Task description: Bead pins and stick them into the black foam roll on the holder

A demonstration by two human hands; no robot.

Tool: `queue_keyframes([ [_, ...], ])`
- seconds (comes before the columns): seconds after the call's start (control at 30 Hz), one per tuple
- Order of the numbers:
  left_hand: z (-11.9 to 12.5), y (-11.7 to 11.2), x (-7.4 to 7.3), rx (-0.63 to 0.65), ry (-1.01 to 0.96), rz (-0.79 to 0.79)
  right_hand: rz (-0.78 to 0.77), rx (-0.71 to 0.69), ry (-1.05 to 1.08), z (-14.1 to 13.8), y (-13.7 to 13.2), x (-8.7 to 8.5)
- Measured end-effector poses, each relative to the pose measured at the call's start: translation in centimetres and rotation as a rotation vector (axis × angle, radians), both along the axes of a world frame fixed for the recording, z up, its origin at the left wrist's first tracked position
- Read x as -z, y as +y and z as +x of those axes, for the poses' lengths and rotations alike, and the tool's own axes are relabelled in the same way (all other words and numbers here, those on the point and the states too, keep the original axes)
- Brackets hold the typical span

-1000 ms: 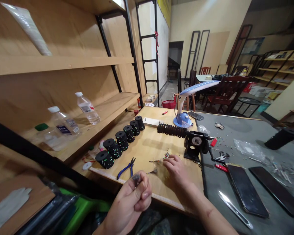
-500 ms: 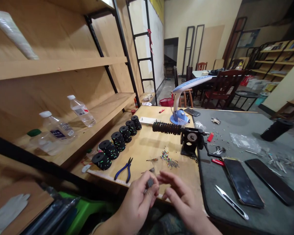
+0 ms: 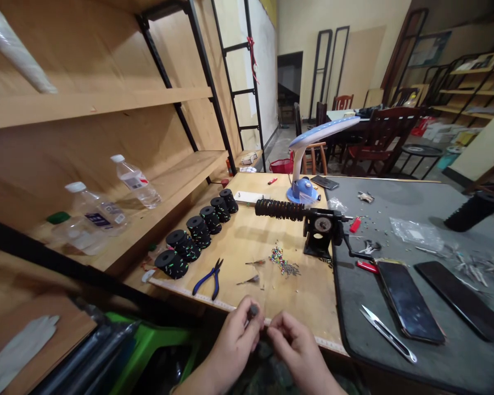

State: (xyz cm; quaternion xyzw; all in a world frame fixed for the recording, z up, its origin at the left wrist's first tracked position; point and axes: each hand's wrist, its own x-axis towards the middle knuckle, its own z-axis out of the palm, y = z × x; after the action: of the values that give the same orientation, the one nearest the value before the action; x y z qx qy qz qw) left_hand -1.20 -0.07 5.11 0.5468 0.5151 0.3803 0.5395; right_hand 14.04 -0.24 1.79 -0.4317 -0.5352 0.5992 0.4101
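My left hand [image 3: 236, 340] is closed around a small dark grey round piece [image 3: 253, 311], its end showing between thumb and forefinger. Just right of it, my right hand [image 3: 291, 343] is pinched together near the table's front edge; whatever its fingertips may hold is too small to make out. Beyond the hands lie two thin fishing-float-like pieces with fine stems, a nearer one [image 3: 249, 280] and a farther one [image 3: 256, 263]. A pile of small coloured beads [image 3: 277, 257] and grey bits [image 3: 290, 269] is spread behind them. Blue-handled pliers [image 3: 208, 281] lie open to the left.
Several black spools [image 3: 198, 231] line the left side. A black hand-cranked winder [image 3: 320, 233] stands at the table's middle, with a blue lamp [image 3: 302, 189] behind. Thread snips [image 3: 387, 333] and two phones [image 3: 409, 302] rest on the grey mat [image 3: 354, 307]. Bottles [image 3: 135, 181] stand on the left shelf.
My right hand has gone from spread fingers to a pinch and sits lower, nearer my body. My left hand still holds the grey piece. The view has shifted slightly.
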Motion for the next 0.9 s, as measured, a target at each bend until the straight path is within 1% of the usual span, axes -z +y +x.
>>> queue_keyframes([
  [0.1,0.4,0.3,1.5,-0.042,-0.193,-0.160,-0.124,0.115,0.095,0.4,0.3,1.7],
  [0.17,0.7,0.4,2.8,-0.073,-0.290,-0.251,-0.173,0.173,0.130,0.4,0.4,2.9],
  [0.23,1.1,0.4,3.9,-0.114,-0.336,-0.314,-0.209,0.204,0.160,0.4,0.3,3.8],
  [0.3,1.5,0.3,4.6,-0.133,-0.316,-0.325,-0.238,0.211,0.180,0.4,0.2,4.1],
  [0.37,1.9,0.2,4.6,-0.115,-0.259,-0.279,-0.262,0.207,0.182,0.4,0.1,4.0],
  [0.47,2.2,0.2,3.9,-0.107,-0.220,-0.220,-0.294,0.205,0.161,0.6,0.1,3.5],
  [0.57,2.4,0.1,3.6,-0.147,-0.255,-0.265,-0.320,0.220,0.133,0.7,0.1,3.3],
  [0.77,2.5,-0.4,4.7,-0.145,-0.288,-0.334,-0.380,0.182,0.104,0.6,-0.2,4.1],
  [0.9,2.7,-0.7,5.0,-0.173,-0.290,-0.354,-0.398,0.159,0.093,0.6,-0.5,4.2],
])
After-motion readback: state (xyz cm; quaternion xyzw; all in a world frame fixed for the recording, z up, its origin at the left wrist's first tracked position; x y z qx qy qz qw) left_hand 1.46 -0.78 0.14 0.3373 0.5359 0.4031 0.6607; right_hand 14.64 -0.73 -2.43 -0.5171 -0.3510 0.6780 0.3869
